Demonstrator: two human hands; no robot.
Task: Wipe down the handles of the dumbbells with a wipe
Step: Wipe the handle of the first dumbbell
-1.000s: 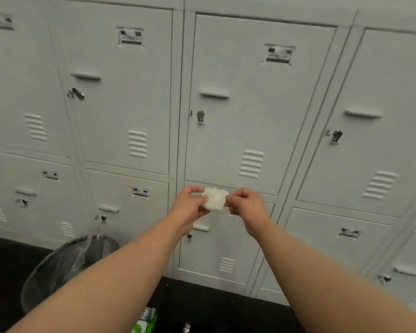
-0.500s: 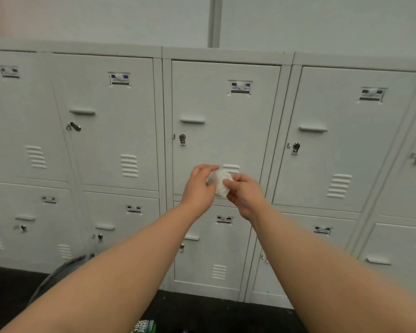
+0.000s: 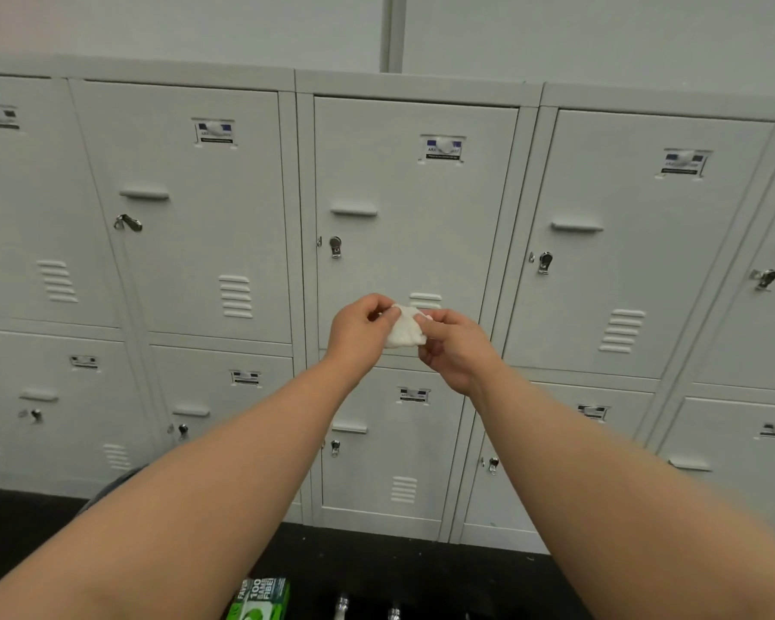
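A crumpled white wipe [image 3: 402, 329] is held up at chest height between both hands, in front of the lockers. My left hand [image 3: 359, 332] pinches its left side and my right hand [image 3: 453, 350] pinches its right side. At the bottom edge of the head view, between my forearms, two chrome dumbbell handles [image 3: 342, 607] [image 3: 393, 613] poke into the frame on the black floor; their weights are out of sight.
A wall of pale grey lockers [image 3: 412, 226] with chrome latches fills the view. A green and white wipe package [image 3: 260, 598] lies on the black floor [image 3: 376, 557] at the bottom. The rim of a dark bin [image 3: 108, 487] peeks out behind my left forearm.
The view has tilted upward, so the lockers' top and the wall now show and the bin has mostly dropped out. The wipe has gone from a flat square to bunched between my fingers.
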